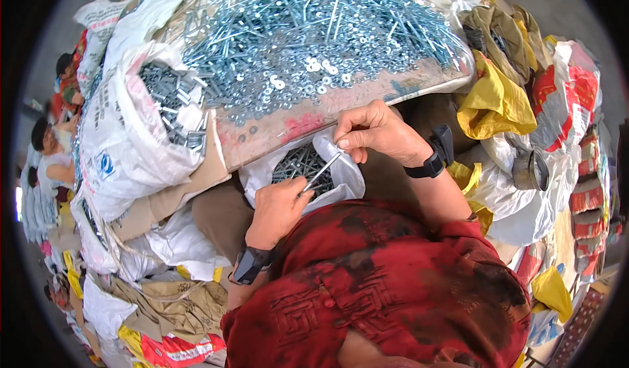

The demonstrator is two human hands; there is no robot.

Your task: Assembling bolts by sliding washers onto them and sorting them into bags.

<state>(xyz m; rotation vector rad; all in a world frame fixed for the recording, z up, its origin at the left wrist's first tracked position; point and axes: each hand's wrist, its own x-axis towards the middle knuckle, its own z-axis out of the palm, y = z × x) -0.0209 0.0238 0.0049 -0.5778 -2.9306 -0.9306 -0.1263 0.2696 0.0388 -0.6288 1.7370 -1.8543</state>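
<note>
My left hand (278,207) and my right hand (373,132) both hold one long silver bolt (322,171), the left at its lower end, the right pinching its upper end. Directly beneath the bolt lies an open white plastic bag (344,178) with several dark bolts inside. Past my hands, a board (308,116) carries a big heap of silver bolts and washers (308,34). I wear a black band on each wrist and a red patterned shirt.
A white woven sack (124,125) full of bolts stands open at the left. Yellow, white and red sacks (504,99) pile up at the right, with a tape roll (531,169). Other people (56,152) sit at the far left.
</note>
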